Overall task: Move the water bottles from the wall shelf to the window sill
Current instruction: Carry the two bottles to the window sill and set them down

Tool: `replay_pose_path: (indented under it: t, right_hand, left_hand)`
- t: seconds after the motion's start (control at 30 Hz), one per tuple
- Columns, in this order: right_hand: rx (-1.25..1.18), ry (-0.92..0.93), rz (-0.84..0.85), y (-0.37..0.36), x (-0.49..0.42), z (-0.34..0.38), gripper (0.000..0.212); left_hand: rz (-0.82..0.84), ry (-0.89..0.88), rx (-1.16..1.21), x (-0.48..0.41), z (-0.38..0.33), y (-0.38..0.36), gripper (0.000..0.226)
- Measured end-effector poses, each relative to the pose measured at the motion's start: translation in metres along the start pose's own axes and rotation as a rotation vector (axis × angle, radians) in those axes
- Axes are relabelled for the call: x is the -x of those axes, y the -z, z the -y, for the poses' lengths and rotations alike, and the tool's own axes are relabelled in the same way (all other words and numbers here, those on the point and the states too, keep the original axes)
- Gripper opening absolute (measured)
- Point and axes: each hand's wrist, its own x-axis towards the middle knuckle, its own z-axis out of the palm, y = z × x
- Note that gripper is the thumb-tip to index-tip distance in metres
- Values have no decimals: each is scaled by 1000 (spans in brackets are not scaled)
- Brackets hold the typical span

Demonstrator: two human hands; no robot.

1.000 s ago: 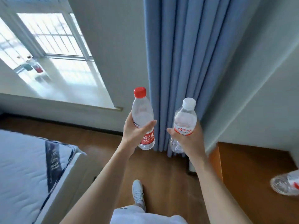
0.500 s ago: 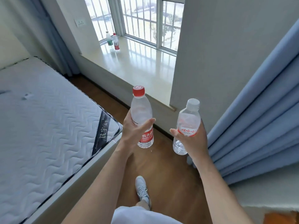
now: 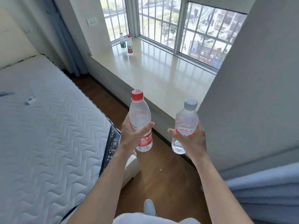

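Note:
My left hand (image 3: pixel 131 135) grips a clear water bottle with a red cap and red label (image 3: pixel 140 113), held upright. A second clear bottle with a white cap and a red-lettered label (image 3: pixel 186 120) stands upright in the grip of my right hand (image 3: pixel 191 139). Both are held in front of me above the wooden floor, just short of the near edge of the glossy cream window sill (image 3: pixel 161 73). Two more bottles stand at the sill's far left corner: one with a green label (image 3: pixel 122 42), one with a red label (image 3: pixel 129 44).
A bare white quilted mattress (image 3: pixel 40 126) fills the left side. A grey wall pier (image 3: pixel 252 78) juts out on the right, with a blue curtain (image 3: pixel 265 191) below it. A strip of wooden floor (image 3: pixel 161 175) runs between bed and sill. The window has bars.
The view has swung left from the curtain to face the window sill and has come nearer to it. Both hands keep holding their bottles upright in front of me.

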Motion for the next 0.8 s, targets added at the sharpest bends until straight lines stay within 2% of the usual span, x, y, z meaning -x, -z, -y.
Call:
replay_pose_path:
  t: [0.13, 0.4, 0.6, 0.8]
  right_hand:
    - [-1, 34, 43, -31, -34, 15, 72]
    - [-61, -12, 157, -83, -102, 24, 58]
    - [-53, 32, 252, -126, -182, 30, 59]
    - [-105, 33, 358, -164, -291, 43, 57]
  left_hand:
    - [-41, -9, -11, -40, 2, 14, 51]
    - [-121, 0, -29, -113, 18, 32, 53]
    - [-205, 23, -45, -190, 24, 34, 49]
    - [-318, 64, -40, -287, 23, 22, 65]
